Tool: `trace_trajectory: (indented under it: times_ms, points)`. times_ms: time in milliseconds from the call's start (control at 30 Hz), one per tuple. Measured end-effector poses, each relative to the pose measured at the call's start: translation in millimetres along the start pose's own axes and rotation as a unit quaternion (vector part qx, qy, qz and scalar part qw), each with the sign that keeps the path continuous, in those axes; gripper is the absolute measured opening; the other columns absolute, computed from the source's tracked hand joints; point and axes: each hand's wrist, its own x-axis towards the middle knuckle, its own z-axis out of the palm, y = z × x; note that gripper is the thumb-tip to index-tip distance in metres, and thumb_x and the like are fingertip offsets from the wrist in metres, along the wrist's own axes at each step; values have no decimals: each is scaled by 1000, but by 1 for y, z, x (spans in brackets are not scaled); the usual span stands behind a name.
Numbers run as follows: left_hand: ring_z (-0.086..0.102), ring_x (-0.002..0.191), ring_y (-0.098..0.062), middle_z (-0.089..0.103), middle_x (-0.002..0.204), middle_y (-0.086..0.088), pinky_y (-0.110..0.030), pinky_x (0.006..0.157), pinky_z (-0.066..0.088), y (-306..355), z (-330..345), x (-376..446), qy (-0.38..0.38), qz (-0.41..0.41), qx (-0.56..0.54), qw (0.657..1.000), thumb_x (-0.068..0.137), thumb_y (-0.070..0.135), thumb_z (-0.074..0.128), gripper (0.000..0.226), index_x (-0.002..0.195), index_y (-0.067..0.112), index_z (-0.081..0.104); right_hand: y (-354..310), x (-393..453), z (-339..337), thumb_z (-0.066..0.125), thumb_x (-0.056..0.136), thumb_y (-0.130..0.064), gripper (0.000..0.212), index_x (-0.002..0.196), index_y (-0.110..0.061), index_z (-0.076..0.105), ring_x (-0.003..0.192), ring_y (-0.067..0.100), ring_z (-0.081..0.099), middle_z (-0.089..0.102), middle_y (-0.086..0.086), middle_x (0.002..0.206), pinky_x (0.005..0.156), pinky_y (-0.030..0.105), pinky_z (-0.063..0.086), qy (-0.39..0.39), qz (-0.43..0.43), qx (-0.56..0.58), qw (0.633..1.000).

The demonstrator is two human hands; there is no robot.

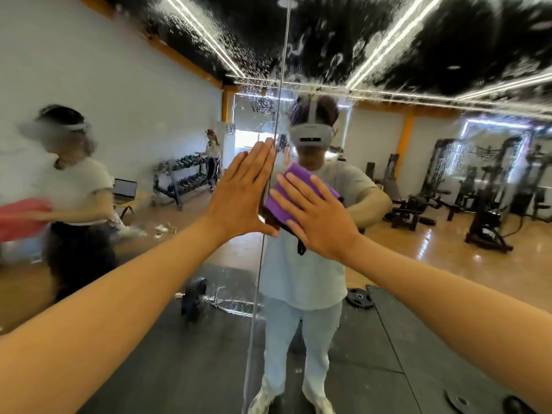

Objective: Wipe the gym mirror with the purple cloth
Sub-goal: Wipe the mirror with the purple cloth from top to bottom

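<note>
The purple cloth (291,194) is lying folded flat against the gym mirror (418,180), just right of the vertical seam (270,189) where two mirror panels are meeting, at about chest height of the reflected person. The right hand (318,216) is pressing it to the glass with a flat palm, its fingers (294,186) lying straight and slightly spread across the cloth, not curling round it. A dark edge and a short dark loop of the cloth are hanging out below the hand.

The left hand (242,198) is resting flat on the mirror just beside the cloth, on the left of the seam, with its fingers straight and held close together and pointing upward, and the thumb reaching out toward the cloth's lower corner. Both bare forearms are stretching in from the bottom corners of the view.

The upper part of the glass is carrying streaks and droplets of wet foam (268,55), showing white against the reflected dark ceiling and its strip lights. The mirror is reflecting the person in a pale T-shirt and light jeans, wearing a grey headset (310,135). Further out in the reflection, a barbell (209,300) is lying on a dark floor mat, a dumbbell rack (182,180) is standing by the white wall on the left, and black weight machines (490,189) are standing on the right. A blurred second person is holding a red cloth (21,216) at the far left.
</note>
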Motion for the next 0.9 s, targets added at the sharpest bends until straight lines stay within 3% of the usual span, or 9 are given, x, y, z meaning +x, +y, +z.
trace_trajectory:
  times_ms: [133, 333, 467, 600, 667, 800, 900]
  points:
    - [-5, 163, -32, -4, 176, -15, -45, 132, -5, -6, -2, 0, -25, 6, 39, 999, 50, 91, 77, 165, 167, 2, 0, 35, 18, -13, 28, 111, -46, 62, 167, -22, 15, 161, 23, 6, 10, 5, 174, 131, 46, 2, -2, -54, -11, 998]
    - [-7, 163, -31, -7, 176, -13, -45, 132, -7, 1, -10, -2, -32, -18, 52, 998, 47, 89, 78, 167, 167, 4, -2, 103, 102, -62, 21, 111, -48, 64, 167, -19, 12, 161, 26, 6, 9, 9, 174, 130, 49, 4, 70, 101, -31, 992]
    - [-8, 163, -30, -6, 176, -11, -40, 131, -12, 3, -15, -3, -36, -28, 37, 998, 45, 86, 81, 167, 168, 5, 1, 94, 118, -65, 23, 111, -44, 62, 166, -16, 16, 161, 28, 9, 12, 11, 174, 130, 52, 7, 104, 165, -1, 981]
    - [6, 162, -34, 11, 174, -17, -42, 131, -9, 3, -15, -4, -48, -39, 42, 997, 43, 87, 83, 165, 166, 2, 14, 54, 73, -38, 25, 111, -46, 64, 167, -17, 13, 161, 26, 4, 7, 8, 174, 130, 52, 8, 44, 27, -15, 999]
    - [7, 162, -34, 11, 174, -17, -41, 131, -9, 3, -17, -5, -53, -40, 38, 997, 43, 88, 83, 165, 166, 2, 13, 67, 68, -39, 24, 111, -48, 64, 167, -21, 14, 162, 23, 3, 8, 5, 174, 131, 50, 7, 34, -13, -21, 999]
    - [-11, 162, -29, -13, 175, -11, -38, 130, -15, 8, -23, -2, -63, -40, 20, 997, 48, 83, 84, 168, 167, 5, -5, 136, 99, -66, 30, 109, -47, 64, 166, -19, 18, 161, 26, 10, 15, 10, 173, 129, 52, 14, 83, 119, -18, 989]
    - [-12, 162, -27, -13, 176, -9, -40, 131, -10, 9, -28, 2, -50, -38, 9, 998, 57, 86, 80, 161, 167, 7, -5, 186, 102, -88, 24, 109, -49, 66, 167, -19, 12, 161, 25, 4, 8, 10, 174, 130, 50, 8, 103, 206, -10, 973]
